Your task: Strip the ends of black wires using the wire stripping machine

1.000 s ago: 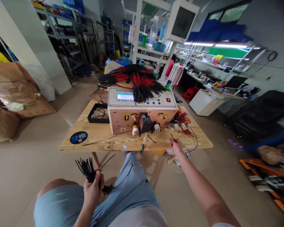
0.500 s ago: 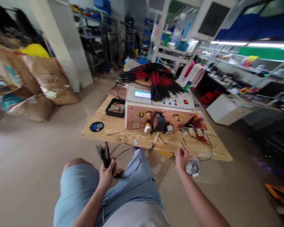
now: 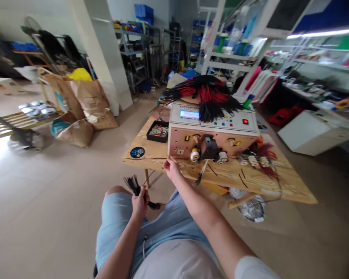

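So the machine point(image 3: 212, 139) sits on the surface point(image 3: 232, 176), with a wire bundle point(image 3: 205, 95) on top of it, a tray point(image 3: 157, 131) to its left and spools point(image 3: 254, 161) to its right. Paper bags point(image 3: 84, 124) are on the floor off left, racks point(image 3: 130, 50) way behind.

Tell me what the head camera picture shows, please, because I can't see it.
A person sits at a wooden table, their left hand holding a bunch of black wires and their right hand at the table's edge. On the table stands a pinkish machine with a small screen, and a big pile of red and black wires lies on top.
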The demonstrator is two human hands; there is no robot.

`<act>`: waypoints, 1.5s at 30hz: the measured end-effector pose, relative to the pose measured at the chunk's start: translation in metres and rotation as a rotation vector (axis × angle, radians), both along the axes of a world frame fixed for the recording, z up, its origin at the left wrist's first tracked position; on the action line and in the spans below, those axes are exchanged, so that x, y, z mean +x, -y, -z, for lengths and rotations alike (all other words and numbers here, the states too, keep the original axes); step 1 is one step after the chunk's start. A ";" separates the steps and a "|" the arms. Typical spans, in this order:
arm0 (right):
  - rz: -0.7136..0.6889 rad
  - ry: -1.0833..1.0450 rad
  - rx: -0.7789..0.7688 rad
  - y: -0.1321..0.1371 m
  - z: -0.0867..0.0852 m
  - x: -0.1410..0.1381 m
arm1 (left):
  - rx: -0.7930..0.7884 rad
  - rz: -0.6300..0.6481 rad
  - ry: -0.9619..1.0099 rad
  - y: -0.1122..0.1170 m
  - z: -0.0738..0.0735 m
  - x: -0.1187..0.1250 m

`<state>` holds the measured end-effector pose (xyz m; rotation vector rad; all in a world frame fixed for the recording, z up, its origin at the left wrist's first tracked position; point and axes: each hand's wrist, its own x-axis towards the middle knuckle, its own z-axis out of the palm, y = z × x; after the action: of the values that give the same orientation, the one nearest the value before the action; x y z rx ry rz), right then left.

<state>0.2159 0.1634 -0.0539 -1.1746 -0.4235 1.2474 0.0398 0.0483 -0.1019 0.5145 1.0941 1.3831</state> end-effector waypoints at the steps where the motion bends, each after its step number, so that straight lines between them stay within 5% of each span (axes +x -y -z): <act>1: 0.010 0.055 -0.022 -0.004 0.000 0.000 | 0.007 0.004 0.005 0.000 0.002 -0.003; 3: 0.029 0.199 -0.028 -0.009 0.001 0.002 | 0.007 0.017 0.015 -0.003 0.006 -0.007; 5: -0.008 0.565 -0.003 -0.009 0.002 0.007 | -0.002 0.032 0.018 -0.006 0.009 -0.008; 8: -0.247 1.294 -0.095 -0.004 0.000 0.018 | -0.001 0.050 0.023 -0.007 0.010 -0.008; 10: -0.384 1.546 -0.192 0.001 -0.002 0.024 | 0.008 0.051 0.027 -0.006 0.008 -0.006; 20: -0.422 1.793 -0.085 0.010 -0.018 0.022 | 0.048 0.087 0.051 -0.007 0.005 0.007; 23: -0.285 1.718 0.175 0.030 -0.024 0.014 | 0.043 0.082 0.047 -0.001 0.001 0.007; 27: -0.265 1.253 0.365 0.066 -0.019 0.007 | 0.086 0.139 0.057 0.007 -0.006 0.003; 36: -0.753 0.021 -0.105 0.130 0.001 0.030 | 0.170 0.533 -0.063 0.018 -0.004 -0.002; 39: -0.854 -0.056 -0.164 0.144 0.004 0.041 | 0.165 0.682 -0.100 0.018 -0.003 -0.001; 45: -0.947 0.311 -0.116 0.157 0.023 0.040 | 0.149 0.720 -0.278 0.019 0.001 0.007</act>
<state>0.2554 0.0068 -0.0768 -1.3140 -1.2508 1.9041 0.0463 0.0288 -0.1027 1.1101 0.8897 0.7692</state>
